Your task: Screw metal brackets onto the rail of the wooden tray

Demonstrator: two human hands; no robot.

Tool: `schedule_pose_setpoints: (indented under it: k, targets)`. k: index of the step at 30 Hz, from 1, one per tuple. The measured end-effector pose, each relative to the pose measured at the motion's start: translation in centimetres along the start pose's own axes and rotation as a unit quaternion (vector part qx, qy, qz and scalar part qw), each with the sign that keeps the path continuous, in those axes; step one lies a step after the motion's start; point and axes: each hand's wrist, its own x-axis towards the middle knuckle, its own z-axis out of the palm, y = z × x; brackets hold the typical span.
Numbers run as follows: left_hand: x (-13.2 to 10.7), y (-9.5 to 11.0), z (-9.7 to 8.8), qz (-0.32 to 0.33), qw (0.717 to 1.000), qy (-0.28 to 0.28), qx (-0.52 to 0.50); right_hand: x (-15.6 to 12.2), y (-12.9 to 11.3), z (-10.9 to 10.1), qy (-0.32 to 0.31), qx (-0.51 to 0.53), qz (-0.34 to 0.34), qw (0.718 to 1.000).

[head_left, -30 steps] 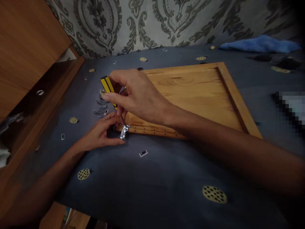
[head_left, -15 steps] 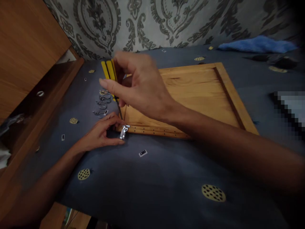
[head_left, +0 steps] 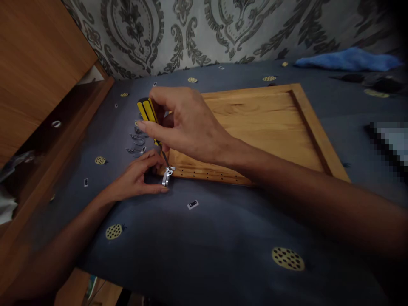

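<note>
Yellow screwdriver [head_left: 147, 111], clasped in my right grip [head_left: 188, 123], lowered: tip seemingly re-engages fitting [head_left: 166, 177], eight o'clock on panel [head_left: 261, 123]; left grip [head_left: 137, 176]: hold unclear.

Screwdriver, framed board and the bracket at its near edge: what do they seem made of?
Screwdriver handle: probably plastic, by its solid yellow-and-black colouring; shaft: likely dull metal, slim and dark. Framed board: wood, by its grain, possibly varnished. Bracket: bright silvery metal, perhaps plated, by its shiny highlights.
</note>
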Motion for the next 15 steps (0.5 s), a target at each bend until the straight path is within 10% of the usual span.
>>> schedule_pose_setpoints:
  k: [15]
  targets:
    - [0.11, 0.21, 0.00, 0.000, 1.000, 0.004, 0.000, -0.02, 0.05, 0.13, -0.019, -0.017, 0.008, 1.000]
